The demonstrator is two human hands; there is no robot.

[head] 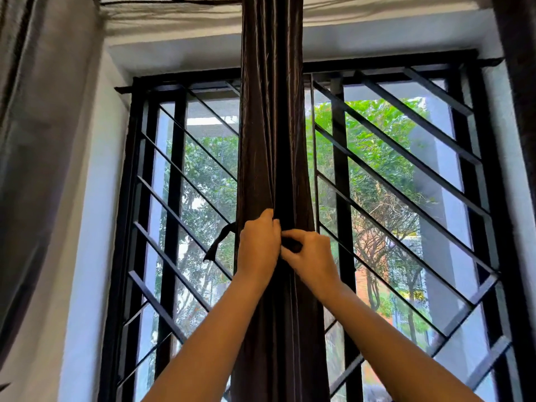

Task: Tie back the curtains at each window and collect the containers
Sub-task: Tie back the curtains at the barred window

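A tall window with a black grille (pixel 406 158) fills the white wall, and the trees beyond it are bright green. In the head view the dark curtain (pixel 269 140) hangs gathered into one narrow column down the middle of the window, so daylight comes in on both sides. Both arms reach up to it. The left hand (pixel 258 245) has its fingers curled round the bundle, keeping the folds squeezed together. The right hand (pixel 311 256), touching the left, pinches a dark tie (pixel 219 242) against the front of the cloth, its fingers clenched on it. One loose end of the tie sticks out to the left (so the knot looks unfinished, I'd say). A grey drape (pixel 34 140) hangs at the far left. No containers are in sight here, so I judge that part is not yet begun.
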